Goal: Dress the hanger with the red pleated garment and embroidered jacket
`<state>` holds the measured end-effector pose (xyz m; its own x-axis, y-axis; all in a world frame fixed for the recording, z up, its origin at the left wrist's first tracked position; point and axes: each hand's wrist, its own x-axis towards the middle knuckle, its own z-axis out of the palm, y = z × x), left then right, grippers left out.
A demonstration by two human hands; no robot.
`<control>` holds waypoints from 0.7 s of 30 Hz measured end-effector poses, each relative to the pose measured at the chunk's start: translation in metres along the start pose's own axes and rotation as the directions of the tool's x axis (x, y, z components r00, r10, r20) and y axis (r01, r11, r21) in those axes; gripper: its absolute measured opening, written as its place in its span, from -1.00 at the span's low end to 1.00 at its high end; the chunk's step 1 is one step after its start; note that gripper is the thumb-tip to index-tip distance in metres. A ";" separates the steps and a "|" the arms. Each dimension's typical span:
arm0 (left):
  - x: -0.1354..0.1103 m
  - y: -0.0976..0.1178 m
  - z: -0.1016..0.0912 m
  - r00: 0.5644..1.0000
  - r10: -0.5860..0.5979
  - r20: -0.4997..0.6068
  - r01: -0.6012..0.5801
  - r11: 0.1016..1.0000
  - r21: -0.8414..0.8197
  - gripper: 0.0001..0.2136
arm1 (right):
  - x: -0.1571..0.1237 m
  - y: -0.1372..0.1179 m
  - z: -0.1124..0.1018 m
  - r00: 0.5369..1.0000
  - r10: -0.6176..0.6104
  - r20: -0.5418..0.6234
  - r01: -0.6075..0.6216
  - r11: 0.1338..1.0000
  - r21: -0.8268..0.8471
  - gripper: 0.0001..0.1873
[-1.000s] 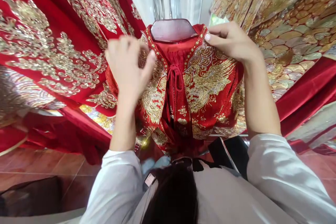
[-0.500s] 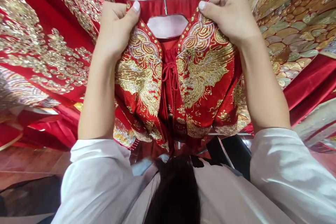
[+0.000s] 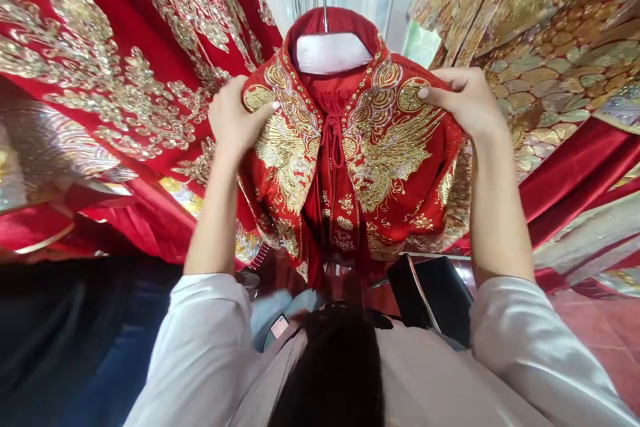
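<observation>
In front of me a red jacket (image 3: 345, 180) with gold and silver embroidery hangs on a white hanger (image 3: 333, 53) with a metal hook. Its stand-up collar is spread, and red cords are tied in a bow (image 3: 333, 140) at the chest. My left hand (image 3: 237, 117) is closed on the jacket's left-side shoulder, thumb on the front, fingers hidden behind the cloth. At the opposite shoulder my right hand (image 3: 465, 100) grips the fabric the same way, its thumb beside a round gold emblem (image 3: 411, 95).
Red garments with gold beading (image 3: 125, 93) hang at the left, and gold scale-patterned garments (image 3: 550, 47) at the right. Below the jacket is a black box-like object (image 3: 433, 290). Dark clothing (image 3: 85, 340) appears at lower left. Reddish tiles (image 3: 600, 327) cover the floor.
Both hands have moved from the collar edges outward and down to the shoulders. The collar now stands up around the hanger. Dark clothing has come into view at lower left.
</observation>
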<state>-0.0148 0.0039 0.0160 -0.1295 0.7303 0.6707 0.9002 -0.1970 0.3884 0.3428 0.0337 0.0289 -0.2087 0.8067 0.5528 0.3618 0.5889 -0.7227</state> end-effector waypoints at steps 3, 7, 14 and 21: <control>-0.025 0.028 0.013 0.967 -0.131 -0.218 0.132 0.991 -0.009 -0.47 | -0.012 -0.001 0.016 0.952 -0.132 -0.277 0.020 0.927 -0.375 -0.66; -0.084 0.046 0.043 0.950 -0.100 -0.297 0.089 0.995 -0.052 -0.25 | -0.060 0.003 0.074 0.820 -0.250 -0.515 -0.128 0.796 -0.591 -0.49; -0.190 -0.008 0.097 0.983 -0.123 -0.135 0.126 0.992 0.017 -0.43 | -0.146 0.047 0.171 0.843 -0.203 -0.498 -0.232 0.698 -0.677 -0.47; -0.221 -0.040 0.081 0.978 -0.127 -0.168 0.135 0.990 0.037 -0.57 | -0.147 0.057 0.168 0.766 -0.348 -0.540 -0.134 0.736 -0.664 -0.55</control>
<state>0.0115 -0.0966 -0.1993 -0.3110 0.6292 0.7123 0.8890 -0.0724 0.4521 0.2414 -0.0436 -0.1631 0.2052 0.3865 0.8991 0.8975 0.2921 -0.3304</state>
